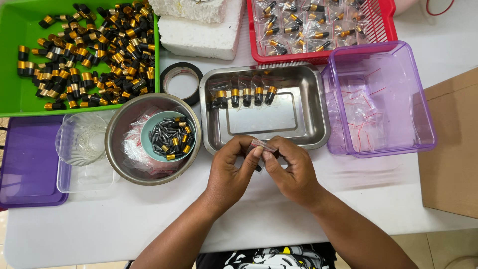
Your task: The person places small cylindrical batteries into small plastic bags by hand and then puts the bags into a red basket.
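My left hand [230, 172] and my right hand [294, 172] meet over the white table, just in front of a steel tray [311, 107]. Together they pinch a small clear plastic bag [263, 146] with a dark part showing below it. The steel tray holds several bagged black-and-gold parts [244, 95] lined up along its far side. To the left, a steel bowl [119, 129] holds a small teal dish [147, 130] of dark and gold parts, with clear bags under it.
A green tray [15, 94] with several black-and-gold caps is far left. A red basket [383, 25] of bagged parts is far right, a purple box [423, 114] of empty bags beside it. Tape roll [179, 79], foam blocks [199, 35], clear containers [79, 144], cardboard box [453, 149].
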